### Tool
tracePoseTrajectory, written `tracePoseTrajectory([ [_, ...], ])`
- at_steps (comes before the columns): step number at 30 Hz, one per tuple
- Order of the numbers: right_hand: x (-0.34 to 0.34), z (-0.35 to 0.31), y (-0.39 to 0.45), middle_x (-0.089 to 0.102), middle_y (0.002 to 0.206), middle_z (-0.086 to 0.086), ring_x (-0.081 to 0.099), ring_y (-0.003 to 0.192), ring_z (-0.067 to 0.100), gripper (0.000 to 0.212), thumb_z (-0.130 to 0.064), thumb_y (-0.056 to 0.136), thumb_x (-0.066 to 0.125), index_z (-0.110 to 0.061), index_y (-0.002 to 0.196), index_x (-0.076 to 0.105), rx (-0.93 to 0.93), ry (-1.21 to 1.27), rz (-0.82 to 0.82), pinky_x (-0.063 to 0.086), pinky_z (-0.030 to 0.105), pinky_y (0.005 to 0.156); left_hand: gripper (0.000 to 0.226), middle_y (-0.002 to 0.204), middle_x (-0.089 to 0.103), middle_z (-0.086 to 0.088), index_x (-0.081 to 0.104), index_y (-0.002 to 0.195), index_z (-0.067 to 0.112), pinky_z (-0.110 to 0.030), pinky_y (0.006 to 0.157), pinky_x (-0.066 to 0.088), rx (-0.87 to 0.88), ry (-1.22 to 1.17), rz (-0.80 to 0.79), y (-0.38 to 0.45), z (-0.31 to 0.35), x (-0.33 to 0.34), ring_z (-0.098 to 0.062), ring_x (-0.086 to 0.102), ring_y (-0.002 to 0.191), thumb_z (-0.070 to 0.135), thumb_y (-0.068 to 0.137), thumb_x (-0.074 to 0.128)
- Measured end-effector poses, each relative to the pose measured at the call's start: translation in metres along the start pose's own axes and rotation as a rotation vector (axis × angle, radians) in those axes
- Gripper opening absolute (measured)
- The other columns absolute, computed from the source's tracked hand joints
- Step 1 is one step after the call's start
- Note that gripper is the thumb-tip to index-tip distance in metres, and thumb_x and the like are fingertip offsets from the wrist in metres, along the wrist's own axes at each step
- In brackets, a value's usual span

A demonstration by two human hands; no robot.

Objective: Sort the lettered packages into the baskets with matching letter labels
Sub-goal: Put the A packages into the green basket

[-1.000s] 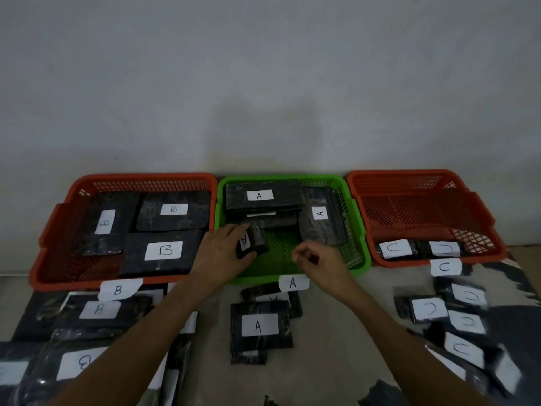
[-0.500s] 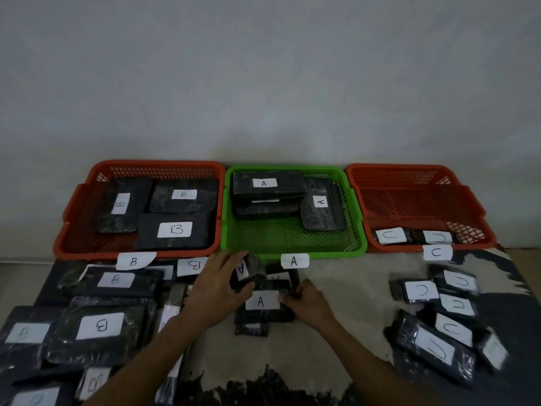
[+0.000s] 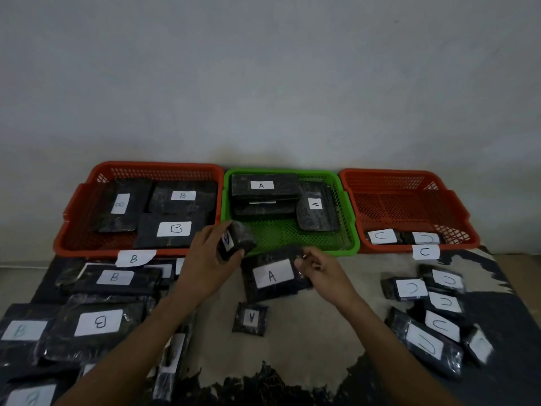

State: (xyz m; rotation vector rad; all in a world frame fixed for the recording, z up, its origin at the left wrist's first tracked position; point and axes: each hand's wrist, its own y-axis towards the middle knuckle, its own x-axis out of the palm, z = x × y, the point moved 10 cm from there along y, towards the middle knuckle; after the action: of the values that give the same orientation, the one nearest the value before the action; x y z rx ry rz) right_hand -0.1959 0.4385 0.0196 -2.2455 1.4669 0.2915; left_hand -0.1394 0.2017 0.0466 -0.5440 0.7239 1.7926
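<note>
Fingers of our left hand (image 3: 205, 265) curl round a small A package (image 3: 235, 240) and our right hand (image 3: 317, 269) pinches a larger A package (image 3: 272, 276), both near the green basket (image 3: 349, 230), their likely destination.

Three baskets stand in a row at 12 o'clock: the B basket (image 3: 73, 224) left, the A basket (image 3: 349, 227) middle, the C basket (image 3: 456, 209) right (each with packages inside). Loose B packages (image 3: 96, 322) lie at 8 o'clock, C packages (image 3: 427, 344) at 4 o'clock, a small A package (image 3: 250, 318) at the centre.
</note>
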Motion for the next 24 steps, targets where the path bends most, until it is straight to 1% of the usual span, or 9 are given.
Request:
tracePoseTrajectory([
  [2,-0.009,-0.009,0.007,0.067,0.091,0.004,0.062,0.081,0.011,0.012,-0.019,0.095,0.061,-0.022,0.105,0.065,-0.009,0.009,0.020,0.045,0.013,0.063,0.061,0.125,0.048,-0.002,0.041,0.139,0.023,-0.037,0.092,0.048,-0.031,-0.040,0.045,0.009,-0.001,-0.008,-0.018,0.048,0.111,0.035,0.085,0.068],
  [5,-0.020,-0.013,0.022,0.067,0.095,-0.005,0.063,0.088,0.008,0.011,-0.022,0.095,0.060,-0.031,0.101,0.063,0.026,0.085,0.089,0.045,0.016,0.068,0.063,0.127,0.046,-0.002,0.037,0.141,0.026,-0.031,0.088,0.045,-0.037,-0.035,0.142,0.022,0.000,-0.023,-0.010,0.044,0.108,0.041,0.086,0.065],
  [8,-0.032,-0.011,0.043,0.066,0.090,-0.005,0.062,0.086,0.011,0.003,-0.020,0.095,0.060,-0.023,0.095,0.061,0.033,0.138,0.245,0.044,0.018,0.067,0.066,0.135,0.043,-0.002,0.029,0.144,0.030,-0.028,0.085,0.043,-0.118,-0.045,0.178,0.033,-0.011,-0.030,-0.008,0.044,0.109,0.048,0.088,0.058],
  [11,-0.029,-0.004,0.069,0.064,0.085,-0.004,0.063,0.087,0.018,0.002,-0.018,0.095,0.060,-0.017,0.093,0.059,0.084,0.060,0.310,0.044,0.025,0.067,0.065,0.138,0.042,-0.004,0.028,0.146,0.025,-0.030,0.085,0.044,-0.151,-0.007,0.150,0.037,-0.020,-0.026,-0.018,0.051,0.114,0.041,0.091,0.059],
  [14,-0.005,0.008,0.095,0.067,0.092,0.001,0.064,0.091,0.022,0.012,-0.016,0.094,0.060,-0.010,0.104,0.061,0.152,-0.084,0.220,0.054,0.034,0.078,0.063,0.139,0.040,-0.007,0.032,0.146,0.017,-0.027,0.089,0.043,-0.127,0.012,0.107,0.039,-0.026,-0.017,-0.024,0.052,0.117,0.026,0.091,0.062],
  [16,0.019,0.016,0.106,0.066,0.116,0.010,0.062,0.107,0.026,0.046,-0.017,0.091,0.064,-0.009,0.135,0.049,0.182,-0.203,0.099,0.050,0.034,0.092,0.062,0.139,0.041,-0.010,0.035,0.145,0.014,-0.027,0.086,0.043,-0.114,0.027,0.076,0.040,-0.029,-0.011,-0.026,0.055,0.111,0.019,0.090,0.063],
  [18,0.046,0.023,0.114,0.055,0.133,0.012,0.054,0.121,0.029,0.070,-0.021,0.086,0.070,-0.016,0.147,0.036,0.179,-0.359,-0.052,0.044,0.032,0.099,0.062,0.138,0.042,-0.012,0.036,0.144,0.014,-0.031,0.084,0.045,-0.122,0.040,0.035,0.041,-0.033,-0.003,-0.028,0.057,0.107,0.016,0.089,0.064],
  [21,0.073,0.032,0.125,0.042,0.139,0.015,0.044,0.126,0.030,0.069,-0.025,0.084,0.071,-0.021,0.145,0.038,0.196,-0.554,-0.214,0.042,0.030,0.099,0.062,0.138,0.043,-0.010,0.036,0.145,0.014,-0.036,0.091,0.047,-0.125,0.043,0.001,0.039,-0.038,0.004,-0.025,0.055,0.112,0.018,0.089,0.064],
  [24,0.084,0.032,0.135,0.029,0.145,0.014,0.044,0.127,0.031,0.067,-0.024,0.086,0.069,-0.022,0.145,0.040,0.182,-0.614,-0.254,0.040,0.029,0.104,0.062,0.139,0.043,-0.007,0.034,0.145,0.017,-0.038,0.093,0.046,-0.154,0.056,-0.003,0.039,-0.044,0.003,-0.023,0.054,0.114,0.024,0.091,0.063],
])
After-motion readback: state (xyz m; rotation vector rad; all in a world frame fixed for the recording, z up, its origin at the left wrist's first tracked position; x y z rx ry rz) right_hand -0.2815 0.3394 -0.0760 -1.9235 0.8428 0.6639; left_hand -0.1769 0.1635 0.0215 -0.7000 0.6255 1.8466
